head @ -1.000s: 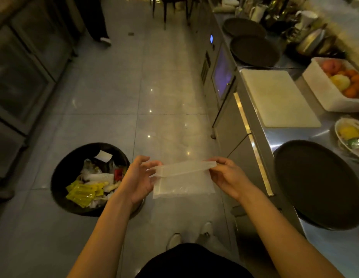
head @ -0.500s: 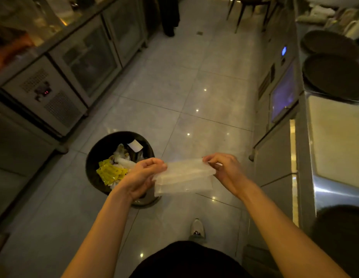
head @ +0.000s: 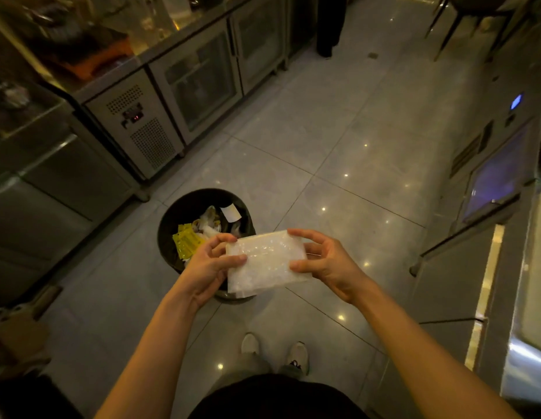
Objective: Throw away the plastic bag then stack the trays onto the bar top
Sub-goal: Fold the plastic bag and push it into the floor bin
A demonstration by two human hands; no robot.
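A clear, crinkled plastic bag (head: 264, 263), folded into a flat rectangle, is held between my two hands over the near right rim of a round black trash bin (head: 169, 228). My left hand (head: 210, 266) pinches the bag's left edge. My right hand (head: 322, 261) grips its right edge with thumb and fingers. The bin stands on the tiled floor and holds yellow packets (head: 187, 243) and white paper scraps. No trays are in view.
A steel refrigerated counter with glass doors (head: 202, 77) runs along the left. A steel counter front (head: 489, 267) with a lit blue panel lines the right. Chair legs (head: 441, 31) and a person's dark trouser legs (head: 328, 25) stand far up the aisle. My shoes (head: 275, 349) are below.
My view has swung left and down, so the trays on the right counter have left the frame. Both hands carried the bag left toward the bin and folded it smaller.
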